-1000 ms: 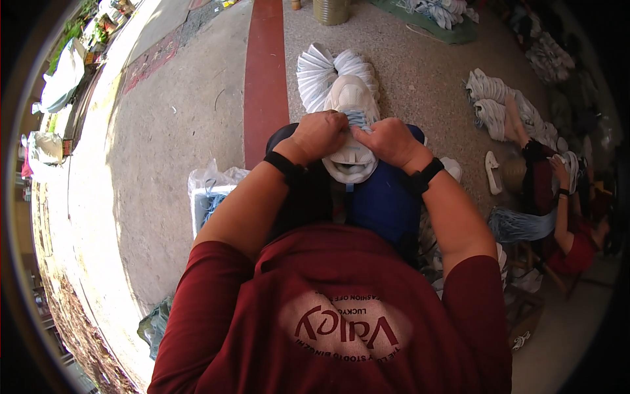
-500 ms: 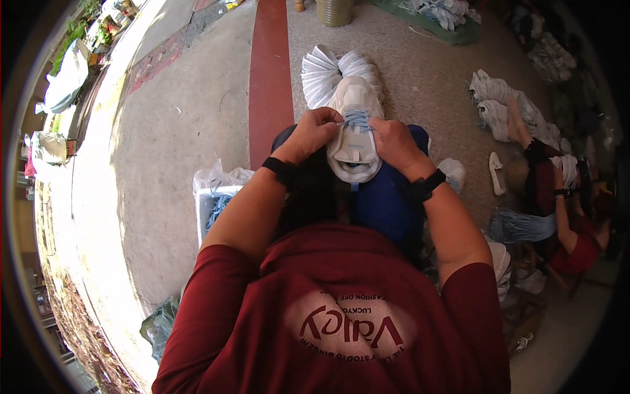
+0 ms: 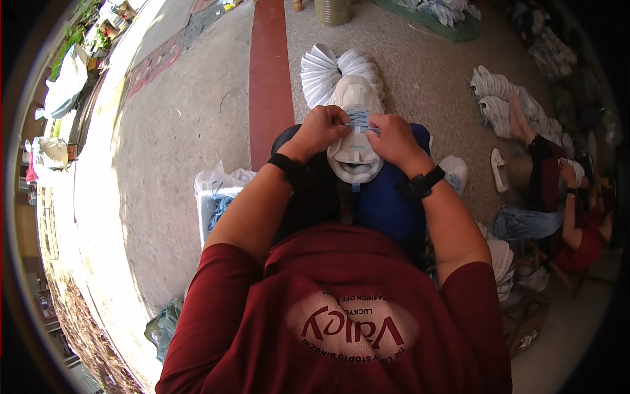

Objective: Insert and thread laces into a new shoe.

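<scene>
A white sneaker [image 3: 357, 97] rests on my lap, its toe pointing away from me and its ankle opening toward me. Light-blue shoelace [image 3: 357, 117] runs in rows across its front. At the left side of the lacing, my left hand [image 3: 320, 133] is closed, thumb and forefinger pinching the lace at the eyelet edge. My right hand [image 3: 396, 139] pinches the lace at the opposite edge, fingers curled. The fingertips partly hide the lace ends. Between the hands the tongue [image 3: 356, 146] of the shoe lies exposed.
Beyond the shoe sits a fanned row of white shoe pieces [image 3: 319, 75]. A plastic-lined box [image 3: 205, 203] with blue laces stands at my left. To my right are a white shoe [image 3: 499, 171], blue lace bundles [image 3: 525, 223], piled shoe parts [image 3: 492, 92] and a seated co-worker [image 3: 577, 243].
My left hand has moved slightly right, over the shoe's edge, and the lace is now pinched a little nearer the ankle opening. At the right, the co-worker's arm has shifted.
</scene>
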`<move>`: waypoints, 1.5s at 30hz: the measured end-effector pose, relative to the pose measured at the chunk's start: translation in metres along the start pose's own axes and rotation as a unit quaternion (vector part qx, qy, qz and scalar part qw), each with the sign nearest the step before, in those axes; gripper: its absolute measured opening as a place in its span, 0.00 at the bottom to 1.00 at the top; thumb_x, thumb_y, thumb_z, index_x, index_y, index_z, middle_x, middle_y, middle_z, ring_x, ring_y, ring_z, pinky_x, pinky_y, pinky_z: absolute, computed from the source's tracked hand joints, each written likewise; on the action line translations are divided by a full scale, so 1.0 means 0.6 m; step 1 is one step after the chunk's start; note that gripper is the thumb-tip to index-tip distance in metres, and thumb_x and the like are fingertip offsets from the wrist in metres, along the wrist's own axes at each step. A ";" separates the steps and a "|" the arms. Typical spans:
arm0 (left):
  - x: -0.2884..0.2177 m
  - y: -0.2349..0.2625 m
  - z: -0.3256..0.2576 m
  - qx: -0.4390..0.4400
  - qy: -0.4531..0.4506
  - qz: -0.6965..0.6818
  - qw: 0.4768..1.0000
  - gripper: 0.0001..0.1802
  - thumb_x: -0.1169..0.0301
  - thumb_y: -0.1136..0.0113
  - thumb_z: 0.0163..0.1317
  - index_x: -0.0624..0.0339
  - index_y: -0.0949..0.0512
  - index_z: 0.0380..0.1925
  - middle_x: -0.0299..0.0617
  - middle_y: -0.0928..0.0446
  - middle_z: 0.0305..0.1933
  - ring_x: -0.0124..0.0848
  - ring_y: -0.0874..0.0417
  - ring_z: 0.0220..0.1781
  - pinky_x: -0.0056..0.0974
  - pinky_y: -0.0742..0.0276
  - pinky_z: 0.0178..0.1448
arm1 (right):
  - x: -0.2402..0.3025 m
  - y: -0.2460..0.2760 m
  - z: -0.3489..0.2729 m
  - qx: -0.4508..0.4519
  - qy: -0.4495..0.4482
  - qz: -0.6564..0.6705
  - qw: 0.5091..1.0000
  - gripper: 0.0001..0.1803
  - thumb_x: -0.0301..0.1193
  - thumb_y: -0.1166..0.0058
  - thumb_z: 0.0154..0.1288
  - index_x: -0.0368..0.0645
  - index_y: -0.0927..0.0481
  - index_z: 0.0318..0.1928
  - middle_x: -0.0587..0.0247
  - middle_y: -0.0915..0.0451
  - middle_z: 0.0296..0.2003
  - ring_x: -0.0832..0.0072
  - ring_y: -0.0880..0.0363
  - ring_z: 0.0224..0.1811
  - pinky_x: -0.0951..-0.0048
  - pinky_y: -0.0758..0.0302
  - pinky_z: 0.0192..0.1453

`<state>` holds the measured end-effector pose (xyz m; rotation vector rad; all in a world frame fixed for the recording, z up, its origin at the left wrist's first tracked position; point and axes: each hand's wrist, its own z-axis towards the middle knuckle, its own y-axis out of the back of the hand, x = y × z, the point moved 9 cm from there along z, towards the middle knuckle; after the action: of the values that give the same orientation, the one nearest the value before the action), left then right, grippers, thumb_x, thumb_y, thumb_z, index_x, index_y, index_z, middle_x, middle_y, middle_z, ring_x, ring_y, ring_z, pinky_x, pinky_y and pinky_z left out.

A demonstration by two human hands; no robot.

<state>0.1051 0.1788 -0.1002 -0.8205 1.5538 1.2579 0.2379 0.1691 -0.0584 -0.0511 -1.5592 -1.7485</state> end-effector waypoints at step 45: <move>0.006 -0.007 -0.011 0.067 0.032 -0.038 0.996 0.11 0.77 0.41 0.48 0.65 0.24 0.34 0.30 0.30 0.23 0.19 0.31 0.25 0.26 0.33 0.30 | -0.039 -0.019 0.008 0.099 -0.106 0.127 0.981 0.09 0.30 0.52 0.58 0.36 0.25 0.31 0.49 0.26 0.25 0.60 0.27 0.29 0.63 0.31 0.34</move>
<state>0.1060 0.1718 -0.1049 -0.8327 1.6243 1.0689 0.2457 0.1848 -0.0783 -0.3340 -1.7874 -1.4190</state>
